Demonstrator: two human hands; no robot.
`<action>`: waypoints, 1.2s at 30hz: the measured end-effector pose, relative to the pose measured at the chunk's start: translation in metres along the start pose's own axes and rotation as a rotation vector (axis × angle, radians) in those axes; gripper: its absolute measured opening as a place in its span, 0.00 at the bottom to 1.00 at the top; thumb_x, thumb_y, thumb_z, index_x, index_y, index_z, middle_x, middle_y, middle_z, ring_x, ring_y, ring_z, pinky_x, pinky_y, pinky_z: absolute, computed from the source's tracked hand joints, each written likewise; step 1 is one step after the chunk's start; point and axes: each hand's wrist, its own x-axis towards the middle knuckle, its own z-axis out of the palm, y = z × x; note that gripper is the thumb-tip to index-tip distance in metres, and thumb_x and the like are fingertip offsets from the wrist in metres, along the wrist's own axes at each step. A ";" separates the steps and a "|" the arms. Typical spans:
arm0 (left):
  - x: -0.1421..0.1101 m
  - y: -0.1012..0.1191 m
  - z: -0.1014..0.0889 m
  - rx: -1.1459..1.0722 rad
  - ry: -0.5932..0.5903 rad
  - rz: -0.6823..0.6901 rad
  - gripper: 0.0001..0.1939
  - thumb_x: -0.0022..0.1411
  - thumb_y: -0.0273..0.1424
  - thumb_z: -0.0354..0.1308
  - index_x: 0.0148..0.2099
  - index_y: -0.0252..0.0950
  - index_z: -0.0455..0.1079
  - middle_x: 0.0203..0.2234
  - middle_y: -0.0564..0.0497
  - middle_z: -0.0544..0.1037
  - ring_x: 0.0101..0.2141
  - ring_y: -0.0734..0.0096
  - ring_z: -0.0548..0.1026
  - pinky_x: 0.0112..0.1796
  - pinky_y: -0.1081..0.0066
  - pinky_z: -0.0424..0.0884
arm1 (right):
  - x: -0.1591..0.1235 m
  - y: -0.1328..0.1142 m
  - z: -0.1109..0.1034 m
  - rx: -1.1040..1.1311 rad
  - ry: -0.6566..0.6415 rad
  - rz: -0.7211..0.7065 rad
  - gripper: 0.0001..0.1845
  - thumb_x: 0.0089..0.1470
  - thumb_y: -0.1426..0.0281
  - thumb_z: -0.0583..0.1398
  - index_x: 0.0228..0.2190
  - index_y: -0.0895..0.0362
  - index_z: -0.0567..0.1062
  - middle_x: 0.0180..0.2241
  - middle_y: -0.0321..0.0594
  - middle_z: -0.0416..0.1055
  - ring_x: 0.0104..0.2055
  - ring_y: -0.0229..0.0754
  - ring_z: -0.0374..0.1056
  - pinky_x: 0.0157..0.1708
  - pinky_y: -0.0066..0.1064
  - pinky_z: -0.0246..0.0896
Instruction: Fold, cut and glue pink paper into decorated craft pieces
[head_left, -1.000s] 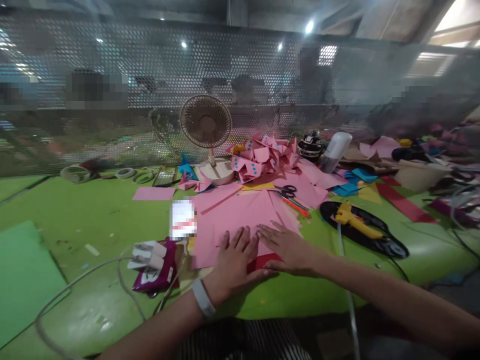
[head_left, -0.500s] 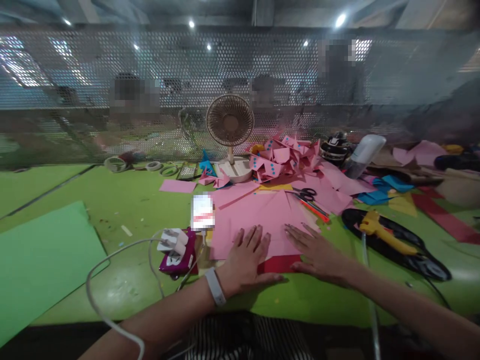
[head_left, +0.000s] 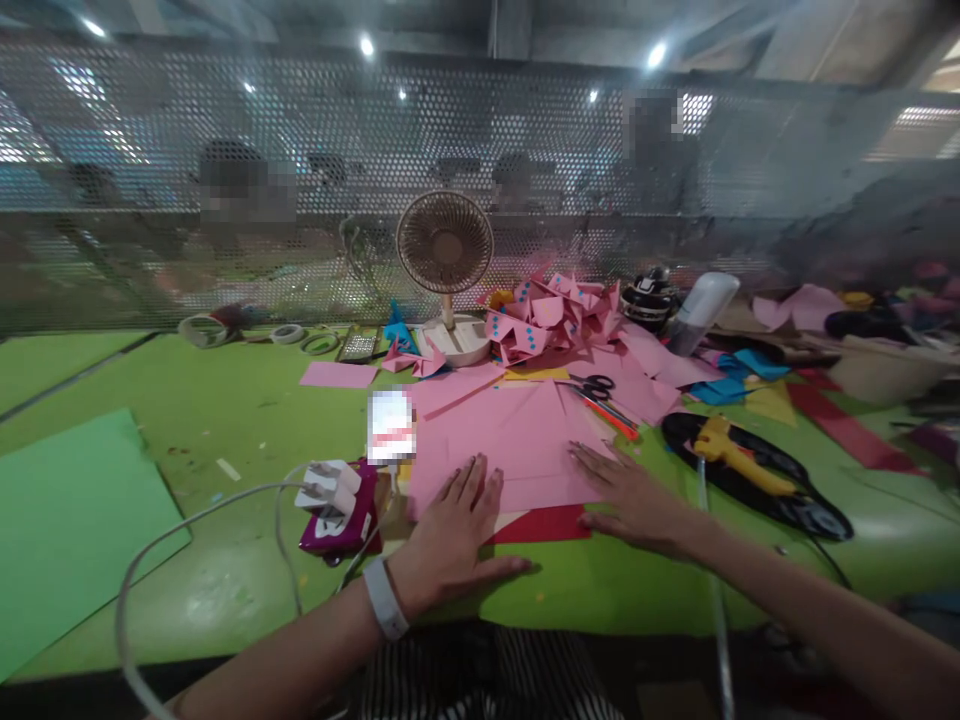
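Both my hands lie flat, palms down, on pink paper sheets (head_left: 517, 430) spread on the green table. My left hand (head_left: 454, 535) rests on the lower left part of the sheets, fingers extended and thumb pointing right. My right hand (head_left: 626, 495) touches their right edge with its fingers stretched out. Between the hands a strip of red paper (head_left: 546, 524) shows from under the pink. Scissors (head_left: 592, 386) with black handles and an orange pen-like tool (head_left: 611, 415) lie beyond my right hand. Neither hand grips anything.
A yellow glue gun (head_left: 739, 458) lies on a black holder at right. Folded pink paper pieces (head_left: 551, 315) are heaped beside a small fan (head_left: 446, 245). Left of me are a purple power strip (head_left: 341, 540) with white plugs, a looping cable and a green sheet (head_left: 82, 530).
The view has shifted slightly right, so things appear further left. My left hand has slid a little left and towards me, away from the right hand. Both stay flat.
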 end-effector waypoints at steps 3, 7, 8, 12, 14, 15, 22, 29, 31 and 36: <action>-0.001 -0.001 0.002 -0.002 0.044 -0.004 0.47 0.56 0.60 0.35 0.66 0.29 0.40 0.64 0.36 0.42 0.62 0.50 0.39 0.59 0.54 0.44 | -0.006 0.007 -0.011 0.008 -0.009 0.039 0.40 0.56 0.48 0.47 0.60 0.63 0.54 0.61 0.54 0.50 0.63 0.51 0.45 0.61 0.50 0.35; 0.000 -0.002 0.007 -0.009 0.074 0.002 0.48 0.56 0.60 0.38 0.66 0.29 0.38 0.64 0.35 0.41 0.62 0.49 0.38 0.58 0.53 0.44 | 0.017 0.001 -0.037 0.106 0.082 0.233 0.32 0.56 0.49 0.48 0.47 0.62 0.70 0.50 0.55 0.68 0.54 0.53 0.62 0.53 0.45 0.53; 0.000 -0.002 0.008 -0.012 0.087 0.004 0.49 0.55 0.60 0.38 0.66 0.29 0.37 0.64 0.35 0.41 0.62 0.49 0.38 0.58 0.53 0.45 | 0.029 -0.003 -0.043 0.176 0.102 0.301 0.28 0.57 0.51 0.48 0.41 0.60 0.73 0.43 0.51 0.73 0.47 0.50 0.68 0.47 0.42 0.59; 0.000 -0.004 0.012 -0.030 0.123 0.009 0.50 0.55 0.60 0.41 0.67 0.34 0.30 0.64 0.38 0.39 0.62 0.50 0.38 0.58 0.52 0.46 | 0.088 -0.019 -0.052 0.751 -0.268 0.417 0.24 0.50 0.50 0.55 0.21 0.58 0.71 0.18 0.38 0.72 0.18 0.38 0.67 0.20 0.28 0.61; -0.001 -0.005 0.013 -0.032 0.120 0.011 0.50 0.55 0.60 0.41 0.67 0.34 0.28 0.64 0.39 0.39 0.62 0.50 0.39 0.58 0.52 0.47 | 0.113 -0.024 -0.049 0.984 -0.486 0.431 0.23 0.46 0.52 0.61 0.16 0.59 0.69 0.13 0.34 0.67 0.14 0.35 0.64 0.16 0.25 0.59; -0.001 -0.005 0.013 -0.030 0.115 0.012 0.50 0.55 0.60 0.41 0.67 0.33 0.29 0.64 0.38 0.40 0.62 0.50 0.39 0.58 0.53 0.47 | 0.122 -0.027 -0.047 1.027 -0.531 0.431 0.22 0.44 0.54 0.62 0.16 0.59 0.68 0.12 0.33 0.67 0.13 0.34 0.63 0.16 0.24 0.59; -0.001 -0.006 0.012 -0.020 0.107 -0.005 0.52 0.54 0.61 0.41 0.67 0.29 0.31 0.63 0.36 0.42 0.62 0.51 0.42 0.59 0.56 0.46 | 0.134 -0.030 -0.038 1.088 -0.607 0.430 0.19 0.44 0.58 0.64 0.15 0.60 0.70 0.12 0.34 0.69 0.14 0.34 0.66 0.16 0.23 0.61; 0.000 -0.007 0.013 0.016 0.099 0.024 0.52 0.55 0.60 0.40 0.66 0.28 0.29 0.63 0.34 0.43 0.62 0.49 0.43 0.58 0.54 0.47 | 0.101 0.015 -0.030 1.032 -0.614 0.526 0.23 0.37 0.52 0.66 0.15 0.61 0.72 0.12 0.34 0.70 0.15 0.33 0.66 0.16 0.22 0.57; 0.000 -0.007 0.012 0.023 0.105 0.024 0.51 0.55 0.60 0.40 0.67 0.28 0.29 0.63 0.35 0.44 0.62 0.50 0.43 0.58 0.54 0.47 | 0.085 0.032 -0.028 1.005 -0.618 0.567 0.25 0.35 0.50 0.66 0.15 0.61 0.72 0.13 0.35 0.70 0.15 0.34 0.65 0.15 0.23 0.57; -0.001 -0.006 0.011 0.029 0.084 0.014 0.51 0.55 0.60 0.39 0.66 0.25 0.34 0.63 0.34 0.45 0.62 0.50 0.43 0.59 0.56 0.46 | 0.047 0.064 -0.029 0.956 -0.592 0.635 0.27 0.34 0.48 0.65 0.16 0.61 0.72 0.14 0.37 0.70 0.14 0.31 0.63 0.13 0.21 0.50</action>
